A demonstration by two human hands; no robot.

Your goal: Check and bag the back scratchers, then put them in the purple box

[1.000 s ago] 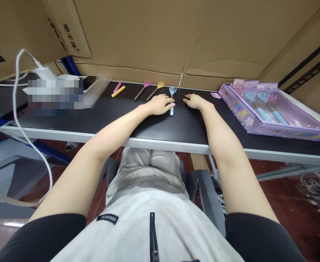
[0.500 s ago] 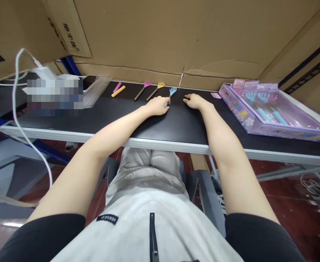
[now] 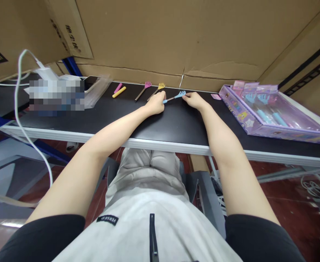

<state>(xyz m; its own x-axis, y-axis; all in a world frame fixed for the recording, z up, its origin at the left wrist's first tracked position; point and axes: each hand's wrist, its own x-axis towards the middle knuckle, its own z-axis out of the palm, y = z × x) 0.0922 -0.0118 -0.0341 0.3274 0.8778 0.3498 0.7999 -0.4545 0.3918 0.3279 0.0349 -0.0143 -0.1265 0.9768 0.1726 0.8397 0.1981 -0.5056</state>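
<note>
Left hand (image 3: 156, 103) first: its fingers are curled closed around the smooth blue handle of a small claw-headed scratcher (image 3: 171, 99), only the handle's front end peeking out past the fist. From there a thin, metallic-looking shaft leads to a fan of curved blue prongs, and right at those prongs sit the bunched fingertips of the right hand (image 3: 194, 100); whether they pinch the prongs or merely rest against them, I can't tell.

And the neighbours! Tucked close behind the left fist, the yellow-pronged scratcher (image 3: 161, 86) has its slim shaft partly covered by that hand; just left of it lies the pink-pronged one (image 3: 148, 84). Further left, two smooth rounded tubes, pink (image 3: 118, 88) and yellow (image 3: 119, 92), then a crinkled clear plastic bag (image 3: 98, 91).

Over on the right, a little pink card (image 3: 216, 96) and a glossy purple display box (image 3: 244, 112) with packaged blue claws inside. Brown cardboard (image 3: 149, 36) walls off the back of the dark, smooth table (image 3: 176, 125).

The blue scratcher lies mostly crosswise between the hands, over mid-table, prongs pointing right and slightly away from the wearer.
</note>
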